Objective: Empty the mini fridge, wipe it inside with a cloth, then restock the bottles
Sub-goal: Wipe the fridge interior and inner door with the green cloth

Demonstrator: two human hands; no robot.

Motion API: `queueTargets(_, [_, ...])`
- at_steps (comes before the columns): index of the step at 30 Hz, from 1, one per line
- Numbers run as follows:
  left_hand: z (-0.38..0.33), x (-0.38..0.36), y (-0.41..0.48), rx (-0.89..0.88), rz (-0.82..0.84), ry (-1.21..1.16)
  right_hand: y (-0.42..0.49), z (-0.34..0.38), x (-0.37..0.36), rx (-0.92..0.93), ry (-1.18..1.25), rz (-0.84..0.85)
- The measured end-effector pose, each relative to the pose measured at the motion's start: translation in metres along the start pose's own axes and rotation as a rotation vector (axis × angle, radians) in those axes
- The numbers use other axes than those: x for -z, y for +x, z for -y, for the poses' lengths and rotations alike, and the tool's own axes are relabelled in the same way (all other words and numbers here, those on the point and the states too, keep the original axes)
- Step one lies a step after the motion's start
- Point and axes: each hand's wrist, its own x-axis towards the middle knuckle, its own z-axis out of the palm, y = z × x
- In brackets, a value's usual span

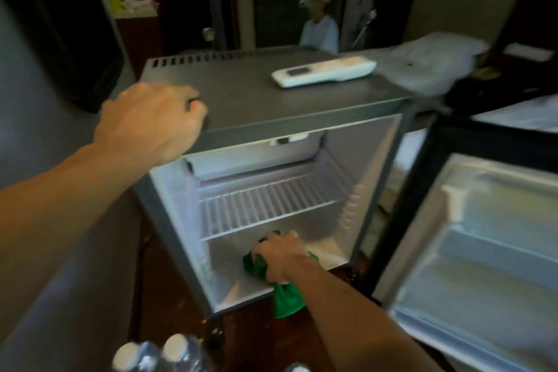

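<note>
The grey mini fridge [241, 100] stands open in front of me, its door [471, 235] swung out to the right. No bottles show inside; a white wire shelf [265, 208] crosses the middle. My right hand [280, 255] is on the fridge floor below the shelf, closed on a green cloth [287, 299] that hangs over the front lip. My left hand [151, 121] rests as a loose fist on the top front left corner of the fridge. Clear water bottles with white caps [172, 353] stand on the floor at the bottom edge.
A white remote control [324, 71] lies on the fridge top, with a pale bag or cloth [428, 60] beside it at the right. A grey wall [45, 160] runs close on the left. A person in a pale top [320, 30] shows in the dark background.
</note>
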Motion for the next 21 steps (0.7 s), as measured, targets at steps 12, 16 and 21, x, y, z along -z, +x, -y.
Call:
queueTargets(12, [-0.1, 0.022, -0.081, -0.309, 0.001, -0.282, -0.236, -0.027, 0.105, -0.108, -0.012, -0.478])
queueTargets(16, [-0.151, 0.031, -0.106, -0.391, 0.104, -0.4, -0.301, -0.052, 0.098, -0.2, -0.046, -0.564])
queueTargets(21, [-0.196, 0.039, -0.127, -0.454, 0.172, -0.521, -0.347, -0.089, 0.091, -0.22, -0.24, -0.636])
